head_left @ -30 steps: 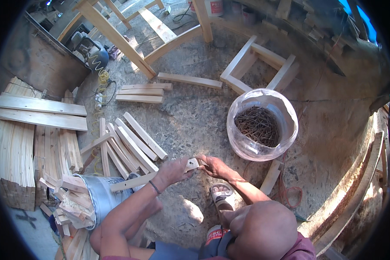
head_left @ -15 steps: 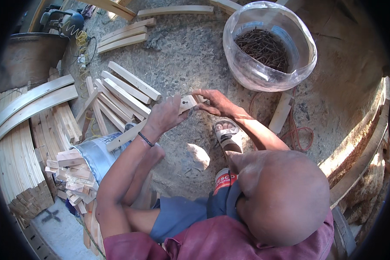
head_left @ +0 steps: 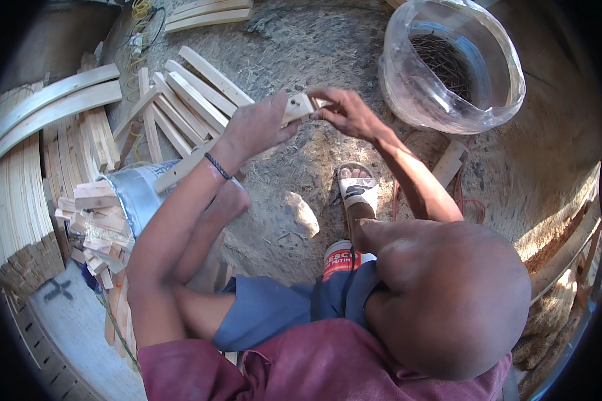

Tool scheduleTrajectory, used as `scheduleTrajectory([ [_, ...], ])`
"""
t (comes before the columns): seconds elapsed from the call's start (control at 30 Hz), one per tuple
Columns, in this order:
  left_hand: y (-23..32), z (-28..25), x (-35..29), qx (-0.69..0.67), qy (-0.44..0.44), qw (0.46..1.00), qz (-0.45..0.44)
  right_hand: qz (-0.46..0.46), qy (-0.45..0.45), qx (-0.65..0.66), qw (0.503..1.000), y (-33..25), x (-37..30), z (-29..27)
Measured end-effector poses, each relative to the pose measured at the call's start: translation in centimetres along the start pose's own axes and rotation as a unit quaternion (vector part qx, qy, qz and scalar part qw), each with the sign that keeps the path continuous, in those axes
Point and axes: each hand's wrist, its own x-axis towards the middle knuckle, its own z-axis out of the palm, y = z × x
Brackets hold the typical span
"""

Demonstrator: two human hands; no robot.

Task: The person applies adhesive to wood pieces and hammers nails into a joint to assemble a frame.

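Observation:
My left hand is closed around a pale wooden slat, whose near part runs back beneath my wrist towards the blue-and-white bucket. A dark spot, a hole or a nail head, shows near the slat's far end. At that end my right hand has thumb and forefinger bent together round a small light-brown piece; its kind is too small to tell. A clear plastic-lined tub stands beyond my right hand, with many thin dark nails in it.
Several pale slats lie on the ground ahead left. Curved boards rest on stacked timber at the far left. Short offcuts are heaped beside the bucket. My sandalled foot stands below my right hand; a red hose lies to its right.
The whole view has shifted, with my hands higher in the picture and the nail tub farther right. My left hand keeps hold of the slat, and my right fingers stay at its end.

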Motion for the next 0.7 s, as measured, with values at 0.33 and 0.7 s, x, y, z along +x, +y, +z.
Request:
scheduleTrajectory([
  [0.33, -0.6, -1.7, 0.3, -0.020, -0.007, 1.000, -0.021, -0.071, 0.011, 0.067, 0.995, -1.1, 1.3, -0.6],
  [0.7, 0.8, 2.6, 1.0, -0.044, -0.016, 0.999, -0.022, -0.038, -0.002, 0.077, 0.996, 2.7, -0.9, -0.5],
])
